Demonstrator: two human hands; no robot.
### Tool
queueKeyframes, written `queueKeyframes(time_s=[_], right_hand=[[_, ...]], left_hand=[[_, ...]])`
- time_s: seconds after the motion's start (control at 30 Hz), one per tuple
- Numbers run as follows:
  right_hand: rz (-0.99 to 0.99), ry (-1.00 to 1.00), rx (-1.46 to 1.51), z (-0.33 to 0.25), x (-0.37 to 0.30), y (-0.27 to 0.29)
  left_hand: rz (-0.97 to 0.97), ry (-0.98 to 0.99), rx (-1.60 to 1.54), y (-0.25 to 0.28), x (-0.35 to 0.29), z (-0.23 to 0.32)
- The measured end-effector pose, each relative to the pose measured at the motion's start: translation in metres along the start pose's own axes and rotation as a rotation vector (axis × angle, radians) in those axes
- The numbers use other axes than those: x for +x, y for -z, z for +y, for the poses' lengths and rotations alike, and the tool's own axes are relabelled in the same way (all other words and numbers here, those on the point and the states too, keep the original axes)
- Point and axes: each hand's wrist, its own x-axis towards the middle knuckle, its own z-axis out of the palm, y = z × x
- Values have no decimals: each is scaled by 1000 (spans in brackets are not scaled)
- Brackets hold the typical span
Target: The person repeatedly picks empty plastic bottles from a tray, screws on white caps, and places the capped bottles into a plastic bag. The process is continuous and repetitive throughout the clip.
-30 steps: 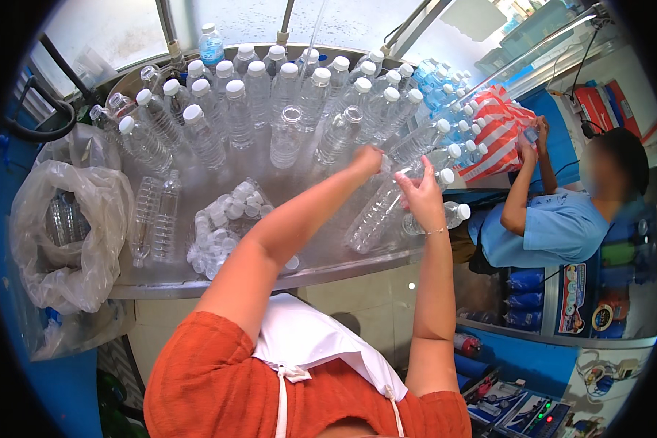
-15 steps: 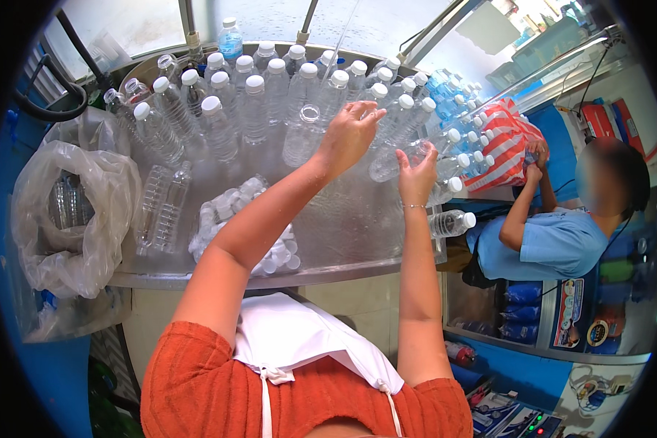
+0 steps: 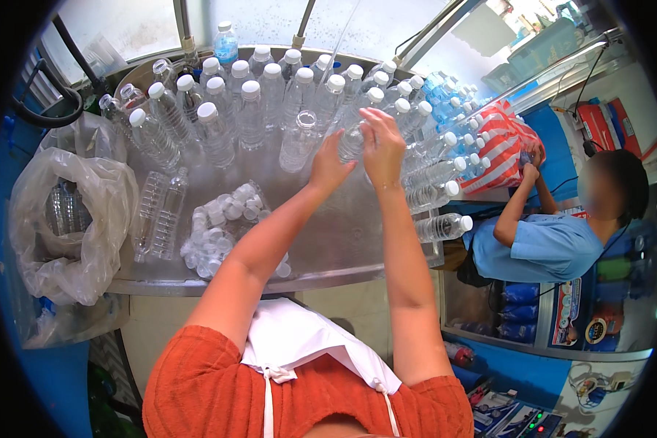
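Note:
Above the middle of the metal table, a clear plastic bottle [image 3: 351, 144] is between my two hands. My left hand [image 3: 331, 165] is closed around its left side. My right hand [image 3: 384, 150] curls its fingers over the bottle's upper right; whether a cap is under them is hidden. An open-necked clear bottle [image 3: 299, 143] stands just left of my left hand. Rows of white-capped clear bottles [image 3: 251, 120] stand behind my hands. Nearer to me, a clear bag of white caps [image 3: 215, 223] lies left of my forearms.
Two empty bottles [image 3: 169, 215] lie at the table's left, beside a large plastic bag [image 3: 33, 233] holding bottles. Several capped bottles [image 3: 442, 228] lie along the right edge. Beyond them, a person in a blue shirt [image 3: 544, 244] handles a red-and-white striped bag [image 3: 500, 150].
My right hand has moved left and up, bringing the bottle toward the middle. My left hand has come down and left from the capped bottles and now grips the bottle too.

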Motion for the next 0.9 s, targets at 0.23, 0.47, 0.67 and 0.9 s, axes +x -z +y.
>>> queueKeyframes(time_s=[0.23, 0.47, 0.67, 0.9], right_hand=[[503, -590, -30, 17, -53, 54], [-72, -737, -511, 63, -69, 38], [-21, -728, -233, 46, -82, 54], [389, -551, 296, 22, -53, 104]], left_hand=[[-225, -84, 10, 22, -5, 40], [-306, -181, 75, 13, 14, 98], [-318, -173, 99, 8, 20, 111], [-412, -97, 121, 11, 24, 115]])
